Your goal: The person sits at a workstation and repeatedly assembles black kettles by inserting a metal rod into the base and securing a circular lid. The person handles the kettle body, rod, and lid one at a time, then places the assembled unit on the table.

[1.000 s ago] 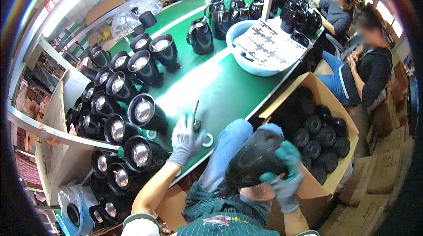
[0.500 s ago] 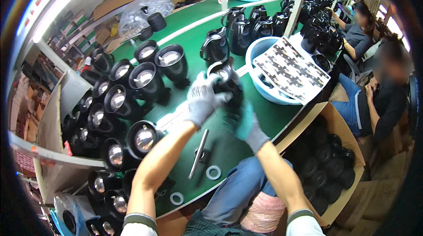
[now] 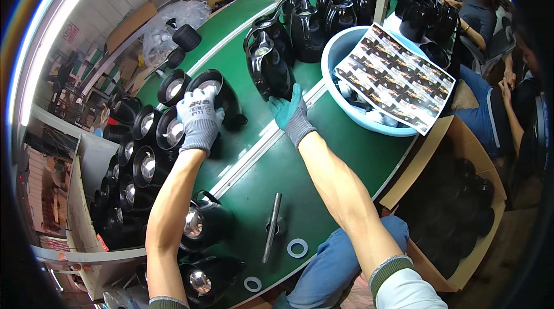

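Note:
My left hand (image 3: 199, 118), in a grey glove, reaches over the rim of an open black jug body (image 3: 229, 104) with a shiny liner, its fingers bent at the opening. The fingertips are partly hidden there. On the right, my right hand (image 3: 288, 114), in a grey and green glove, lies against the foot of a black lidded jug (image 3: 268, 69), thumb and fingers apart. That jug stands with several other lidded jugs (image 3: 307, 26). More open jug bodies (image 3: 148, 165) with shiny liners crowd the left side.
A blue basin (image 3: 340, 98) with a printed sheet (image 3: 398, 78) across it stands right. A metal rod (image 3: 272, 228) and two pale rings (image 3: 297, 248) lie near the front edge. A cardboard box (image 3: 415, 162) of black parts sits lower right. Co-workers sit beyond.
The lidded jug has moved from between my hands to the row of jugs at the back. My left hand has gone left to an open jug body; my right hand remains by the moved jug.

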Motion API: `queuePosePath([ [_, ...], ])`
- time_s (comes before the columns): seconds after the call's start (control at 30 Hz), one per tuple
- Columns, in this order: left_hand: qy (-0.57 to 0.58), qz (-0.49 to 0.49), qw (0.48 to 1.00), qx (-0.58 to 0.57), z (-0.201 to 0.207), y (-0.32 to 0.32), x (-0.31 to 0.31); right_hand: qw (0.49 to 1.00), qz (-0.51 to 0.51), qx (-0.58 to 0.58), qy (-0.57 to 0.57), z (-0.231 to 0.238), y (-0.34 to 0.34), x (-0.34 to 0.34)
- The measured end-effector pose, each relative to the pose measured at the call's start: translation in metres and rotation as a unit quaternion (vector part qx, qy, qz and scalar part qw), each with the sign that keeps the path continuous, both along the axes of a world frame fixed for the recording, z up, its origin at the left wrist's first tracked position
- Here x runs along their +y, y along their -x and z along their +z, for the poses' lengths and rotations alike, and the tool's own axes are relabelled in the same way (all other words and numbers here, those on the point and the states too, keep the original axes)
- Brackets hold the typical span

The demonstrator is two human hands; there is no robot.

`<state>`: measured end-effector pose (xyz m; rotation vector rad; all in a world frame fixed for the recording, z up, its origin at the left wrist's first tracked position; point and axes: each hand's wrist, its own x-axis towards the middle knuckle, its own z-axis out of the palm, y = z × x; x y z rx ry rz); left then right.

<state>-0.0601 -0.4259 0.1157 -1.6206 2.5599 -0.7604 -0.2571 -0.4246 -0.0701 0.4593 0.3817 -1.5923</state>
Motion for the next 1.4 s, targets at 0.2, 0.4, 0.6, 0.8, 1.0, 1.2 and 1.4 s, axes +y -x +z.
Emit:
queuePosePath([
  [0.2,-0.007,-0.058,0.995,0.083,-0.01,-0.049,0.015,0.831,0.059,0.551,0.037,0.039,-0.061,0.117],
  [0.4,-0.027,-0.28,0.948,0.147,0.081,-0.084,0.141,0.192,-0.096,0.96,0.18,0.184,-0.035,0.221],
  [0.6,-0.111,-0.411,0.879,0.217,0.134,-0.091,0.268,0.158,-0.005,0.941,0.3,0.244,-0.018,0.342],
  [0.8,-0.21,-0.277,0.852,0.391,0.044,-0.14,0.362,0.43,-0.049,0.879,0.2,0.233,-0.009,0.518],
  [1.0,-0.497,-0.091,0.496,0.706,-0.041,-0.122,0.418,0.675,-0.021,0.729,0.114,0.209,-0.055,0.613],
  [1.2,-0.668,0.033,0.386,0.635,-0.08,-0.113,0.407,0.602,0.08,0.782,0.14,0.209,-0.033,0.646],
  [1.4,-0.688,0.142,0.362,0.613,-0.111,-0.105,0.416,0.774,-0.125,0.621,0.0,0.111,0.07,0.583],
])
